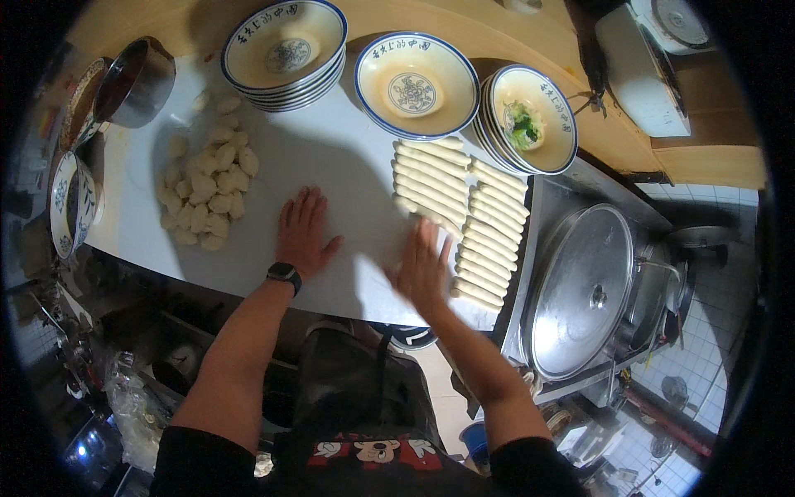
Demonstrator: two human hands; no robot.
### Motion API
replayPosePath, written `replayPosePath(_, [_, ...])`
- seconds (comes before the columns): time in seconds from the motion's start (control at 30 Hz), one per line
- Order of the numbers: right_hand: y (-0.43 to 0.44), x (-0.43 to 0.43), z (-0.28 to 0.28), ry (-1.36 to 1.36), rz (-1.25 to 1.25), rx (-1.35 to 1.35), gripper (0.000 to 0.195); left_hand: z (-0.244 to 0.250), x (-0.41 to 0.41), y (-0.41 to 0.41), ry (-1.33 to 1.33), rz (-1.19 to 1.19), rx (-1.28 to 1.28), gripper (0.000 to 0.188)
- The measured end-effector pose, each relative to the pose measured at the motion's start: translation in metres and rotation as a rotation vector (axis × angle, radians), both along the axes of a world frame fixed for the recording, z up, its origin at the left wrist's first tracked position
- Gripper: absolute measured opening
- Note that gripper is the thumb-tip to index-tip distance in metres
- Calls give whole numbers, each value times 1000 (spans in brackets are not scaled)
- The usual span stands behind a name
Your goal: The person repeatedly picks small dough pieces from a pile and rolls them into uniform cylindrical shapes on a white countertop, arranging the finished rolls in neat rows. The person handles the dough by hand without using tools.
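My left hand (304, 236) lies palm down on the white worktop (348, 186), fingers stretched out, thumb apart, with nothing in it. A heap of dough pieces (208, 180) is to its left. My right hand (425, 267), slightly blurred, reaches over the worktop with its fingers extended. Its fingertips are at the lower end of the nearest dough strip (428, 214) in the left column; whether they touch it I cannot tell. Several smooth dough strips (490, 239) lie side by side in two columns at the right.
Stacked blue-rimmed bowls (286, 53) and another large bowl (415, 87) stand at the back. Chopped greens (523, 127) sit in the top small bowl (556, 146). At left are a metal pot (146, 81) and a patterned bowl (65, 199). A metal lid (584, 292) covers the right side.
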State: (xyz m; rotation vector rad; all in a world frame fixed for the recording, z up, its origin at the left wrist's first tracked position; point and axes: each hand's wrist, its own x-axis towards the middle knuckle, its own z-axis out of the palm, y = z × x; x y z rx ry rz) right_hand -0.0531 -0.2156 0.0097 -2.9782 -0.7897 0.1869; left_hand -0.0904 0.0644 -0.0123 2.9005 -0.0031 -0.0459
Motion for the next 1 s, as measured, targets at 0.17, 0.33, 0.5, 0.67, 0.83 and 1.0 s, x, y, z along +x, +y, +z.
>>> replayPosePath(0.17, [-56, -124, 24, 455, 147, 61, 100, 9, 0, 7, 9, 33, -50, 82])
replayPosePath(0.33, [14, 25, 0, -138, 53, -19, 101, 1, 7, 3, 21, -6, -18, 90])
replayPosePath(0.5, [-41, -124, 5, 371, 196, -33, 108, 7, 3, 11, -2, 39, -77, 84])
replayPosePath(0.67, [2, -27, 0, 93, 253, 56, 104, 0, 6, 4, -49, -11, -31, 86])
replayPosePath(0.83, [8, -46, -30, 72, -9, 79, 96, -1, -49, -30, 33, -149, -121, 86])
replayPosePath(1.0, [-22, -97, -21, 129, 371, -232, 92, 35, -85, -133, 195, -431, -384, 98])
